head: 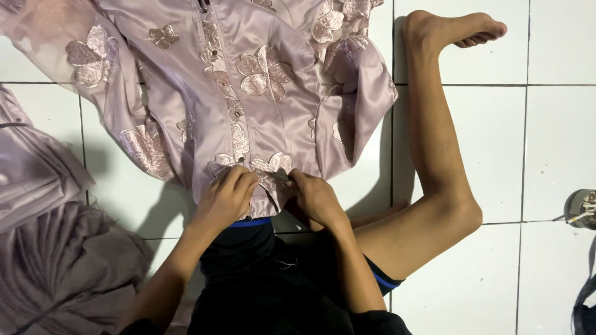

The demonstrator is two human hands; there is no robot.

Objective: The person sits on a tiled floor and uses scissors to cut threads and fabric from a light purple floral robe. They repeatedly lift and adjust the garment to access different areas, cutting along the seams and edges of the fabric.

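A pale mauve satin blouse [261,118] with embroidered flower patches lies spread on the white tiled floor, its hem reaching my lap. My left hand [228,195] pinches the hem at a flower patch, fingers closed on the fabric. My right hand [316,197] grips the hem just to the right, fingertips meeting the left hand's at the front opening. A thin pale object, perhaps a small tool, shows between the fingertips [279,177]; I cannot tell what it is.
My bare right leg [434,161] is bent out to the right across the tiles. A heap of matching mauve pleated cloth [49,248] lies at the left. A small round container [582,208] sits at the right edge, with a dark strap [583,304] below it.
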